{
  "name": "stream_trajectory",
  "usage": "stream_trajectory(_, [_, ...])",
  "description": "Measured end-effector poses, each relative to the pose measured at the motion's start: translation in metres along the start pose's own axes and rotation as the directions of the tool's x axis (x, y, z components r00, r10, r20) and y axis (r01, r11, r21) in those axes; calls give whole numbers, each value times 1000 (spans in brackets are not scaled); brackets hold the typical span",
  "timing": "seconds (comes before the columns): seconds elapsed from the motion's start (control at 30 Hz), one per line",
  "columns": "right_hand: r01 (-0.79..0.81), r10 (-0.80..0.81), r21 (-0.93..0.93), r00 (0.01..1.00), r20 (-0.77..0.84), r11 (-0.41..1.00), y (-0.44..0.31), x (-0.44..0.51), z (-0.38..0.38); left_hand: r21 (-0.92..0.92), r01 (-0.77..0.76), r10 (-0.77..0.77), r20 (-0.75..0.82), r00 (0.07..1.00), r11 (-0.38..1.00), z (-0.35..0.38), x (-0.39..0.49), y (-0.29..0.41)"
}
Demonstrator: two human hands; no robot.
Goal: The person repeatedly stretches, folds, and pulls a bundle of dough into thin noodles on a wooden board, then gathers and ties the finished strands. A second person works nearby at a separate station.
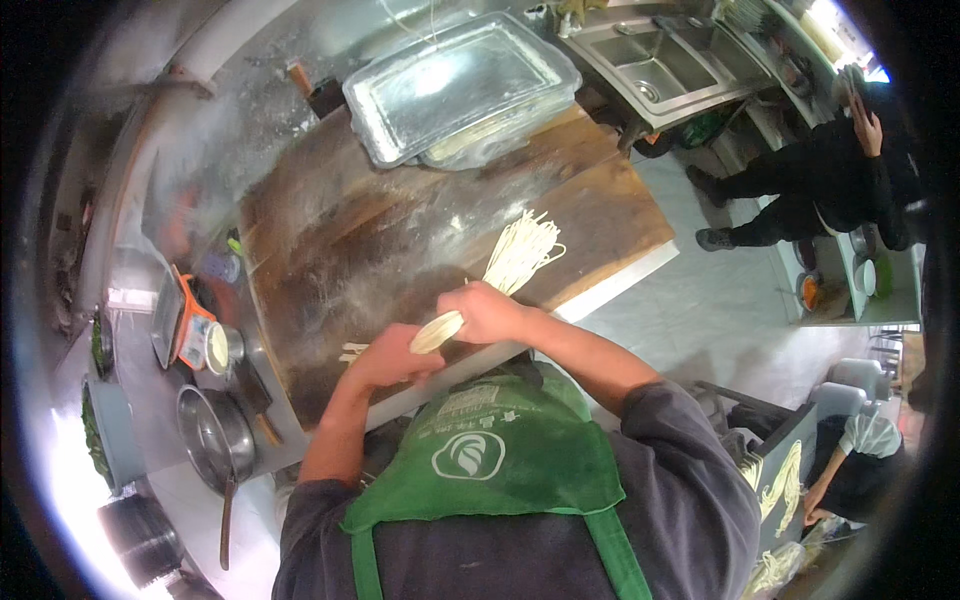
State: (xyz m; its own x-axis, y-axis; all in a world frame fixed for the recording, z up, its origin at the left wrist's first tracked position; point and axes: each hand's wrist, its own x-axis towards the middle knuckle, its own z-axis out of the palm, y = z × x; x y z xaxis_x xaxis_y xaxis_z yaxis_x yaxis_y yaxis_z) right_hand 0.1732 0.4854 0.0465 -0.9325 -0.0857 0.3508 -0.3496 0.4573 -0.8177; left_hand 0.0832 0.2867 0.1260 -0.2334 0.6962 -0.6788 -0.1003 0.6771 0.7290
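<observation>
A bundle of pale fresh noodles (517,259) runs through both hands, low over the front of a floured wooden board (352,247). My right hand (484,311) is closed around the bundle, and the loose strands fan out beyond it towards the upper right. My left hand (397,356) grips the same bundle nearer its other end. Between the two hands a smooth, tightly gathered stretch of noodles shows. A few short strand ends (352,351) stick out to the left of my left hand. Its fingertips are partly hidden.
A covered clear tray (465,82) stands at the board's back. On the left are an orange kitchen scale (193,319), a metal saucepan (214,439) and a knife (255,394). A steel sink (652,67) lies back right. One person (817,172) stands right; another (862,450) bends near noodles.
</observation>
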Motion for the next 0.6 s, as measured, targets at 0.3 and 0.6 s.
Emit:
stream_trajectory(0.3, [-189,196,59,971,-134,980,5,-13,-22,0,-369,368,-56,928,929,-7,-76,97])
stream_trajectory(0.6, [-468,511,229,840,-185,853,-42,-76,11,-326,-737,774,-22,633,593,20,-129,144])
